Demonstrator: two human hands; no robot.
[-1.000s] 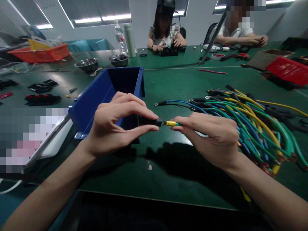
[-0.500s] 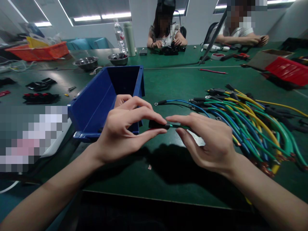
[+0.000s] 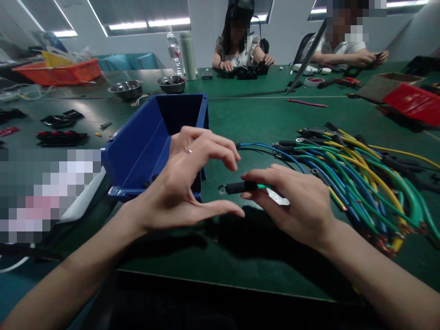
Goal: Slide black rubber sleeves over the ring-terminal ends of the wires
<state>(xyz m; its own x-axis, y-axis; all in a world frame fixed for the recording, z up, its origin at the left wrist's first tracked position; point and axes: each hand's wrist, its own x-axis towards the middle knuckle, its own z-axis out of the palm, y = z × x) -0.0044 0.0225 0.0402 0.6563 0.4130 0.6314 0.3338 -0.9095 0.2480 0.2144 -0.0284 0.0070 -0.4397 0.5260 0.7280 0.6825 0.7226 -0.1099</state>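
Observation:
Pinched between the thumb and forefinger of my right hand (image 3: 292, 199) is a green wire with a black sleeve (image 3: 237, 187) near its end. A metal ring terminal (image 3: 222, 189) sticks out of the sleeve toward the left. My left hand (image 3: 195, 178) is open around that end, thumb and fingers apart, holding nothing. Behind my left hand stands a blue plastic bin (image 3: 134, 151), its inside partly hidden by the hand. Right of my right hand lies a heap of blue, green and yellow wires (image 3: 357, 174), several with black sleeves and ring terminals.
Two metal bowls (image 3: 126, 90), a green flask (image 3: 187, 57) and a water bottle (image 3: 174, 55) stand farther back. An orange basket (image 3: 65, 71) is at far left, a red bin (image 3: 412, 103) at far right. Two people sit across the green table (image 3: 247, 119).
My left hand has let go of the black sleeve and opened, uncovering the ring terminal. My right hand still pinches the wire and has shifted its grip onto the sleeve's end.

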